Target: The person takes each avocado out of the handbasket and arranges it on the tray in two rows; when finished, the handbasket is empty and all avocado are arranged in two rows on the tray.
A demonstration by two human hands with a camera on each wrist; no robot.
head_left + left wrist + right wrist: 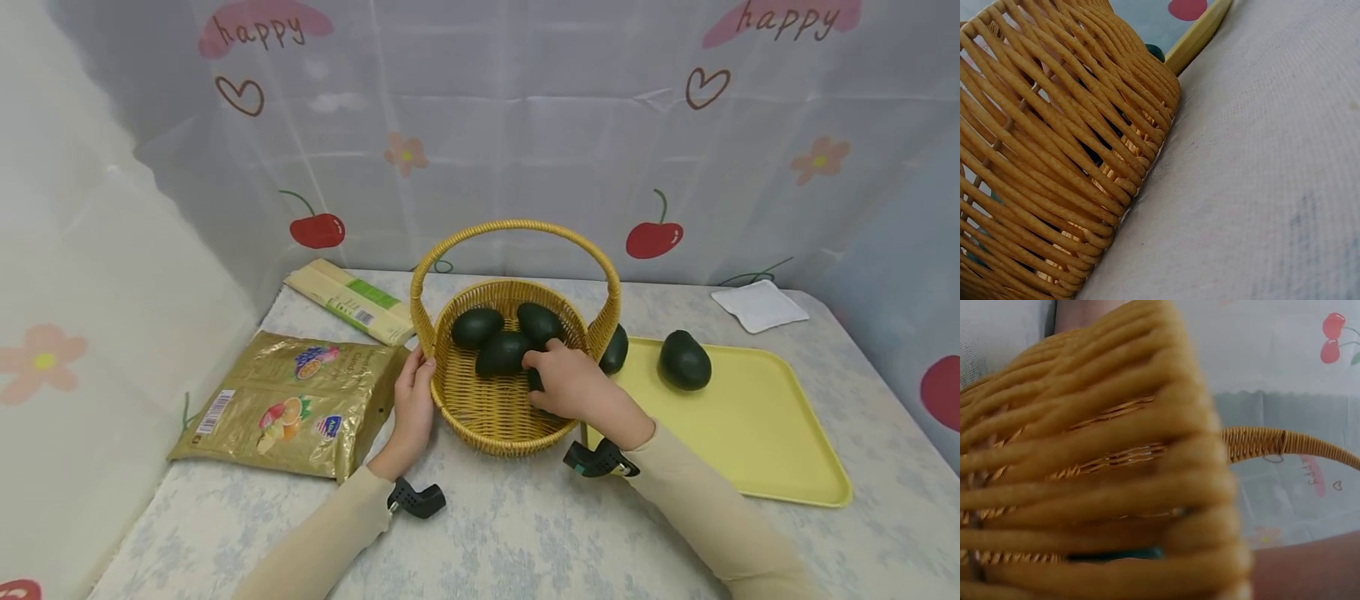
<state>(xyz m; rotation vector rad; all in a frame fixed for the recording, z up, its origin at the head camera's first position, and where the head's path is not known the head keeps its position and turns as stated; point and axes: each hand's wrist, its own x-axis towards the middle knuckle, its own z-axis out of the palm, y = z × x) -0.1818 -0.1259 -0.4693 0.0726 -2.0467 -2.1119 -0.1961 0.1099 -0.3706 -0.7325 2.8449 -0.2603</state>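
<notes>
Around a wicker basket (491,408), a left-and-right division of labor

Pressed to the basket's outer left side, beside the foot of its arched handle (517,225), a person's left hand (414,400) appears to steady it; with the fingertips partly hidden, whether it grips or merely braces cannot be told. Apart from it, the right hand (566,382) reaches over the opposite rim, fingers and thumb curled round a half-covered avocado (534,382). Three more avocados (477,328) lie clustered toward the back, where the sloping wall probably keeps them from rolling.

Just to the right, a yellow tray (750,425) bears another avocado (684,360), its raised lip a likely guard against a runaway. One further avocado (615,350) shows at the tray's far left corner, partly hidden by the handle's right foot.

The tall handle arches above the opening, and woven wall blocks much of both wrist views. A gold bag (292,404) lies close beside the left hand, seemingly leaving little room there; behind it rests a long, pale packet (352,300) with a green band. Beyond the tray lies a white packet (760,306), before a curtain (510,150) printed with cherries and hearts.
</notes>
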